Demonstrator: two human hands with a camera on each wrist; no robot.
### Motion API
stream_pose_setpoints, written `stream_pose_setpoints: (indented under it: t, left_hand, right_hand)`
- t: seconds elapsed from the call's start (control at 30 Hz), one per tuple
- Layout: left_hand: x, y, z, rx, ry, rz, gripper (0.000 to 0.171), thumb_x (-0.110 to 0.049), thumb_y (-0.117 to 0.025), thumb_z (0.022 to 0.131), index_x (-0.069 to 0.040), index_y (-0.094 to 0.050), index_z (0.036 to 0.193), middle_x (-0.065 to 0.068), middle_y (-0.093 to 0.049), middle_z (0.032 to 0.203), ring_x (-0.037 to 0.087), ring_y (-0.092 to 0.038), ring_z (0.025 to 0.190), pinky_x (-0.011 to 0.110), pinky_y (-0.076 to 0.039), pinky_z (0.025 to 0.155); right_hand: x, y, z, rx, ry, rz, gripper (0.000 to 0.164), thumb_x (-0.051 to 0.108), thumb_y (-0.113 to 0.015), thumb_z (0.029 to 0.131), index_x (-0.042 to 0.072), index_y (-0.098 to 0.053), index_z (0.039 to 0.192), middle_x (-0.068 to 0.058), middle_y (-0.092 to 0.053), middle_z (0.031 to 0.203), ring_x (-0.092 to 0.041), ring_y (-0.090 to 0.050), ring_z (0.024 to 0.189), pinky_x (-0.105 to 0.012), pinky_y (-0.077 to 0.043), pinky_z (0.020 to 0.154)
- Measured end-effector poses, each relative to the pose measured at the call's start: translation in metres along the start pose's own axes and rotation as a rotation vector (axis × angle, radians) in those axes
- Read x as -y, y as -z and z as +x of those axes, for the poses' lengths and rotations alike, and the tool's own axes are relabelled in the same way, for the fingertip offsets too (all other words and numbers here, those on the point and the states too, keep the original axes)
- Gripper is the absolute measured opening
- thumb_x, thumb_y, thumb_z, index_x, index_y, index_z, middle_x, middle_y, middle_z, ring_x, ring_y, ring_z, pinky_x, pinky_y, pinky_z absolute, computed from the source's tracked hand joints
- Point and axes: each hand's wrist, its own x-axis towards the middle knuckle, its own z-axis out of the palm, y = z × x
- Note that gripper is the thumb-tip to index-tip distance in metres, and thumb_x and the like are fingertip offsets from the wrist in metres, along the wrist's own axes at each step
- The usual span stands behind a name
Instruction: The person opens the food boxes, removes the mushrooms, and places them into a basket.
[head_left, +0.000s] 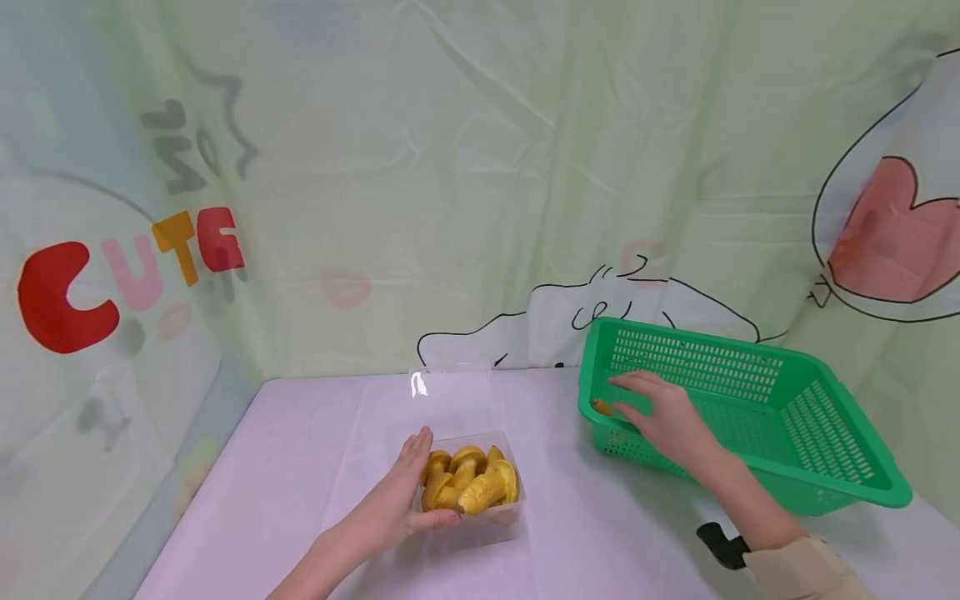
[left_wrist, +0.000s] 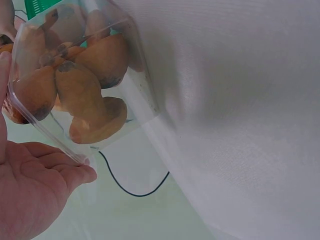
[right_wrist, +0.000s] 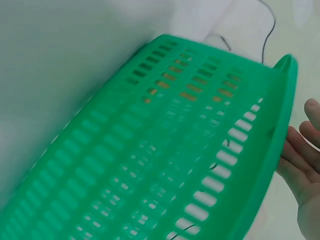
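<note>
A clear plastic box [head_left: 501,518] with several yellow-brown mushrooms [head_left: 483,487] in it stands at the front middle of the table. My left hand [head_left: 397,496] rests against the box, its fingers stretched along the left side and the thumb along the front. In the left wrist view, fingertips touch the rim near the mushrooms [left_wrist: 82,95]. My right hand [head_left: 667,417] reaches over the left end of a green basket [head_left: 817,487], thumb and fingers apart with nothing between them. Beside its fingertips lies a mushroom [head_left: 602,407] inside the basket. Brownish pieces show through the basket's slots in the right wrist view.
The transparent lid [head_left: 453,396] stands raised behind the box. A pale cloth covers the table [head_left: 315,450]. Printed curtains [head_left: 390,183] hang close behind and at both sides. A black strap [head_left: 723,546] is at the right wrist.
</note>
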Motion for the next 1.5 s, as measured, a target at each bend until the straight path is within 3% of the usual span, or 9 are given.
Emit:
stream_pose_setpoints:
  t: [0.23, 0.43, 0.53, 0.77, 0.93, 1.5]
  left_hand:
    - [-0.001, 0.000, 0.000, 0.002, 0.001, 0.006, 0.104, -0.041, -0.072, 0.076, 0.006, -0.009, 0.145, 0.020, -0.008, 0.151, 0.033, -0.003, 0.138, 0.050, -0.013, 0.107]
    - [-0.002, 0.001, -0.001, 0.001, 0.005, 0.006, 0.105, -0.042, -0.072, 0.076, 0.005, -0.009, 0.145, 0.019, -0.007, 0.151, 0.034, -0.004, 0.137, 0.051, -0.014, 0.107]
    - [-0.002, 0.001, -0.001, -0.001, 0.004, 0.005, 0.105, -0.043, -0.072, 0.076, 0.005, -0.009, 0.145, 0.019, -0.007, 0.151, 0.035, -0.004, 0.137, 0.051, -0.013, 0.107]
    - [0.001, 0.000, -0.001, -0.007, -0.004, -0.006, 0.106, -0.045, -0.071, 0.075, 0.005, -0.009, 0.146, 0.019, -0.008, 0.151, 0.035, -0.004, 0.137, 0.051, -0.013, 0.107]
    - [0.001, 0.000, -0.001, -0.001, -0.007, -0.001, 0.104, -0.041, -0.072, 0.076, 0.006, -0.009, 0.145, 0.020, -0.008, 0.151, 0.037, -0.005, 0.137, 0.052, -0.014, 0.107]
    - [-0.001, 0.001, -0.002, 0.002, -0.006, -0.026, 0.104, -0.041, -0.072, 0.077, 0.003, -0.008, 0.146, 0.019, -0.006, 0.151, 0.036, -0.003, 0.137, 0.054, -0.014, 0.106]
  right_hand:
    - [0.024, -0.012, 0.009, -0.032, 0.092, 0.086, 0.035, -0.007, -0.076, 0.069, 0.002, -0.067, 0.102, -0.008, -0.065, 0.097, -0.025, -0.063, 0.086, -0.037, -0.053, 0.068]
    - [0.052, -0.025, 0.015, 0.013, 0.184, 0.181, 0.038, -0.004, -0.078, 0.067, 0.003, -0.068, 0.103, -0.006, -0.066, 0.099, -0.022, -0.061, 0.089, -0.036, -0.054, 0.069]
    - [0.065, -0.032, 0.016, 0.063, 0.220, 0.201, 0.039, 0.000, -0.080, 0.067, 0.004, -0.068, 0.104, -0.005, -0.066, 0.101, -0.021, -0.061, 0.094, -0.034, -0.053, 0.073]
    - [0.089, -0.044, 0.014, 0.302, 0.196, 0.269, 0.041, 0.010, -0.078, 0.074, 0.005, -0.065, 0.112, -0.006, -0.063, 0.109, -0.025, -0.057, 0.103, -0.033, -0.051, 0.081]
    - [0.095, -0.051, 0.015, 0.411, 0.198, 0.292, 0.043, 0.015, -0.078, 0.074, 0.007, -0.065, 0.114, -0.003, -0.062, 0.111, -0.021, -0.057, 0.103, -0.030, -0.050, 0.083]
    - [0.106, -0.059, 0.018, 0.567, 0.262, 0.335, 0.036, 0.013, -0.077, 0.076, 0.004, -0.066, 0.110, -0.003, -0.062, 0.111, -0.016, -0.057, 0.102, -0.023, -0.048, 0.085]
